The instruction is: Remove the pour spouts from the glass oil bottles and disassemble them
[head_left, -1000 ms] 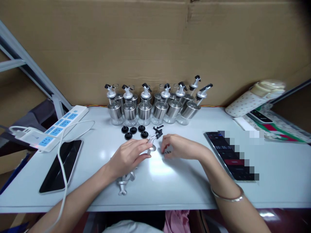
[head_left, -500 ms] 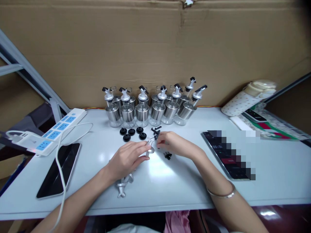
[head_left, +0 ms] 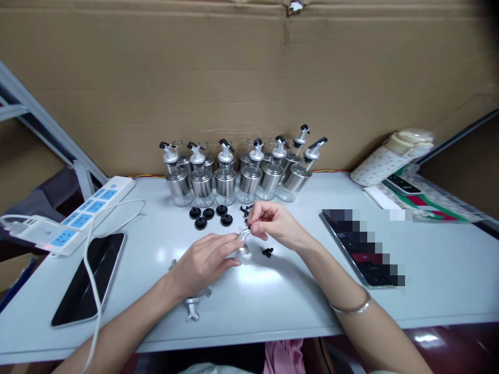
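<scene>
My left hand (head_left: 206, 261) reaches across the table with its fingers closed on a silver pourer spout (head_left: 244, 249). At the tip of that spout, my right hand (head_left: 276, 224) pinches a small black part, mostly hidden by the fingers. Thin black levers (head_left: 245, 210) lie just behind the right fingers. A few small black plugs (head_left: 267, 252) rest on the table below that hand. Several ribbed black stoppers (head_left: 208, 213) are grouped behind the left hand. More silver spouts (head_left: 192, 307) lie under and beside the left forearm, partly covered by it.
Glass bottles with steel bands (head_left: 225, 183), several topped with pourers, line the cardboard wall. A power strip (head_left: 83, 215), white cable and dark tablet (head_left: 91, 278) occupy the left. To the right are a phone (head_left: 360, 252) and a dotted flask (head_left: 376, 163).
My right hand has lifted from beside the black levers and moved to the spout's tip, its fingers now pinched. My left hand still holds the spout, tilted more upright. The view has shifted slightly.
</scene>
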The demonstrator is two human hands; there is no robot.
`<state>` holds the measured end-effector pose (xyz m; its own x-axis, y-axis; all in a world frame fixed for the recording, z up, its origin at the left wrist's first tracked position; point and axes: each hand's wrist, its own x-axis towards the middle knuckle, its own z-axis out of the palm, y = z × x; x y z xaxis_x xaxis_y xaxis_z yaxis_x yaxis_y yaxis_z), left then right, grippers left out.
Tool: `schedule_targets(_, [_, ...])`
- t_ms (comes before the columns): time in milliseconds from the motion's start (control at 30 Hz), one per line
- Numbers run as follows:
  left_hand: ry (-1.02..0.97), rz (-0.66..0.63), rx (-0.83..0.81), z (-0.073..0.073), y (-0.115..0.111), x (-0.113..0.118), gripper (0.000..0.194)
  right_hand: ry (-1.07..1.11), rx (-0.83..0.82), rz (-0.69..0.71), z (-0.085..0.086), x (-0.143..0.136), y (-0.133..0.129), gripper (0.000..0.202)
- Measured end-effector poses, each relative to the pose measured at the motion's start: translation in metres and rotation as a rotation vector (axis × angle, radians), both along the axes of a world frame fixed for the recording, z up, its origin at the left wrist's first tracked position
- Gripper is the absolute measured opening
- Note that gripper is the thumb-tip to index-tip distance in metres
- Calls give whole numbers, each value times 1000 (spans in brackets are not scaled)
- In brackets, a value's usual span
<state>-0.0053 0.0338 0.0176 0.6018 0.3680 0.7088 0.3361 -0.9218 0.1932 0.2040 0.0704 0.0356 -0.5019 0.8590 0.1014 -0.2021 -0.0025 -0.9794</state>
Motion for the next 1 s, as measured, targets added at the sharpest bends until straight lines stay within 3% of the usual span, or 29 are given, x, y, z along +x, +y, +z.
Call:
schedule_targets(433, [-11,24,-1,0,1,-1,24,44,-13,9,-4,0,-1,24])
schedule_targets(533, [-26,35,18,0,1,-1,23,66,-60,97,-1,2,-2,24])
schedule_targets(633, [-25,22,24,0,2,-1,23,104,-175,276,2,3,-4,37])
schedule_targets(733, [-10,9,37,1,1,0,22,149,-259,412,1,1,-5,35])
schedule_targets(1000, [8,-20,-3,4,-1,0,23,171,-265,500,2,2,-5,27])
